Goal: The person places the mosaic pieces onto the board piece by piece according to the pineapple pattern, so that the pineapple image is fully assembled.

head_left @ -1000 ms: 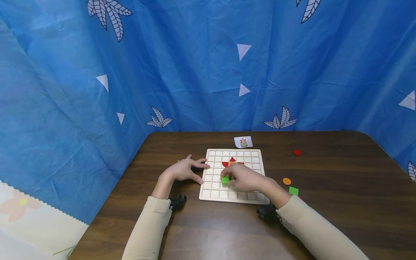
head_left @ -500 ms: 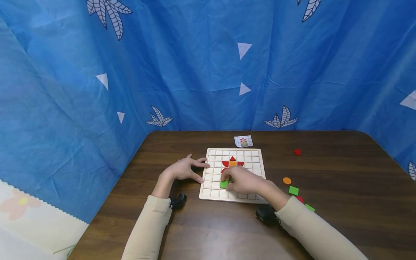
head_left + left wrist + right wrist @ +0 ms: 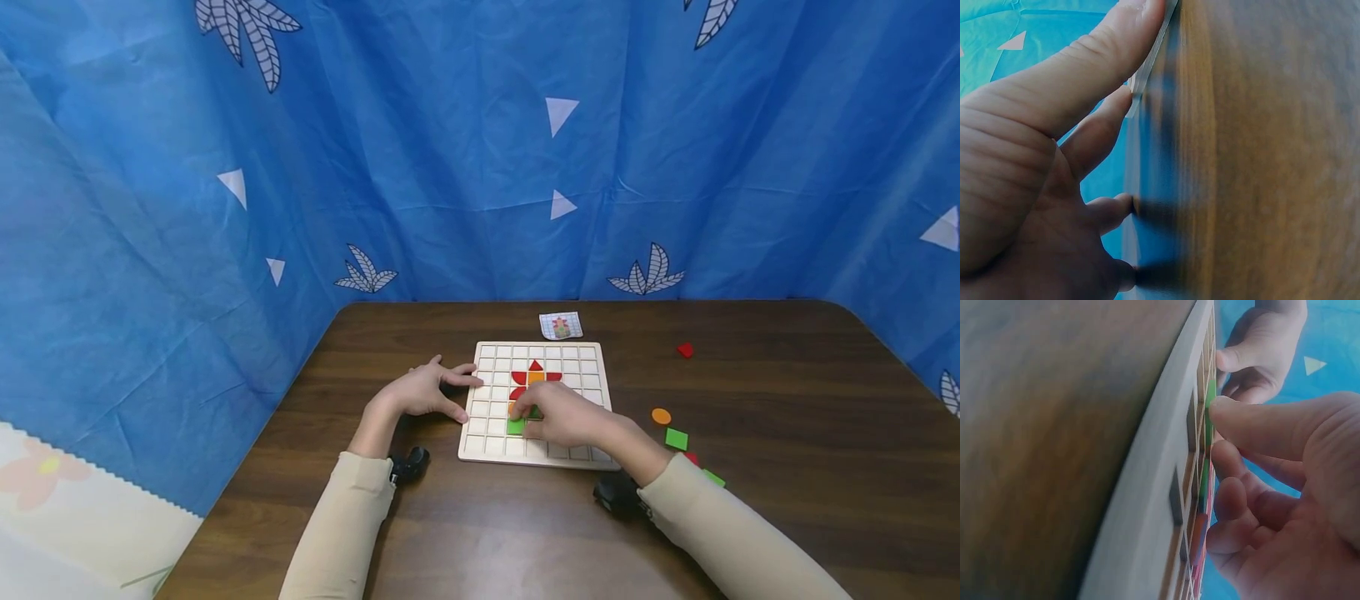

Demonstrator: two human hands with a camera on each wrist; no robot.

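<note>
A pale wooden grid board (image 3: 491, 447) lies on the dark table. My left hand (image 3: 424, 392) is spread along its left edge, with thumb (image 3: 1113, 53) and fingertips touching the rim. Over the middle of the board, my right hand (image 3: 567, 414) pinches a green square tile (image 3: 515, 427) that lies in a cell. In the right wrist view, the thumb rests on green (image 3: 1211, 394). Red pieces (image 3: 519, 378) and an orange square (image 3: 536, 377) sit in cells above it. The right hand hides other tiles beneath it.
A small printed pattern card (image 3: 561, 326) lies behind the board. To the right are a red piece (image 3: 686, 351), an orange round piece (image 3: 661, 416), a green square (image 3: 677, 439) and more pieces near the right sleeve. A blue curtain (image 3: 480, 150) hangs behind the table.
My right hand has brought the green square tile slightly nearer and down into a cell, then stayed almost still. The left hand has kept its place at the board's edge.
</note>
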